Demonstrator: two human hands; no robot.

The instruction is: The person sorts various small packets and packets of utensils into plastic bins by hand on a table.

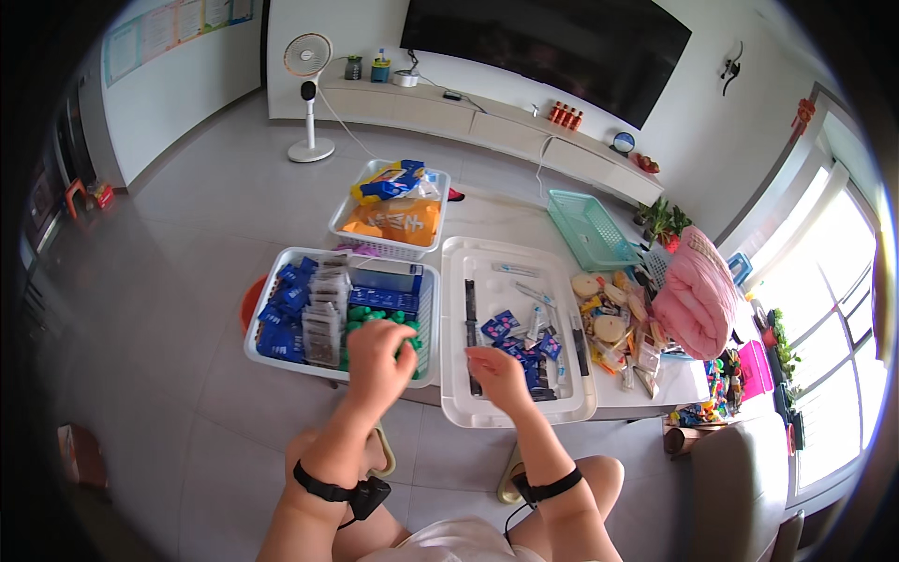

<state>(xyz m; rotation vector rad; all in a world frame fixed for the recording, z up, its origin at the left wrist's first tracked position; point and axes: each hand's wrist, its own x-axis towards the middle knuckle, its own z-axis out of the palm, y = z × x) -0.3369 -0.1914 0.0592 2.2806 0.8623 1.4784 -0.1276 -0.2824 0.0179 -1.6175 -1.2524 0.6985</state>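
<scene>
My left hand (381,358) hangs over the right part of a white plastic basket (251,344), beside small green items (384,315); its fingers are curled and whether they hold anything is hidden. That basket also holds blue packets (284,302), a row of clear packets with dark contents (324,316) and a blue box (384,300). My right hand (497,374) is above the left side of a white plastic tray (449,274), its fingers partly bent and nothing visible in them. In the tray lie small blue packets (500,324), clear-wrapped items (536,323) and black strips (470,302).
Behind stands a white basket with an orange bag (393,220). A green plastic basket (593,235) is at the back right. Packaged snacks and round puffs (609,328) crowd the table's right, beside a pink folded quilt (695,295). A red basin (251,302) shows at the left.
</scene>
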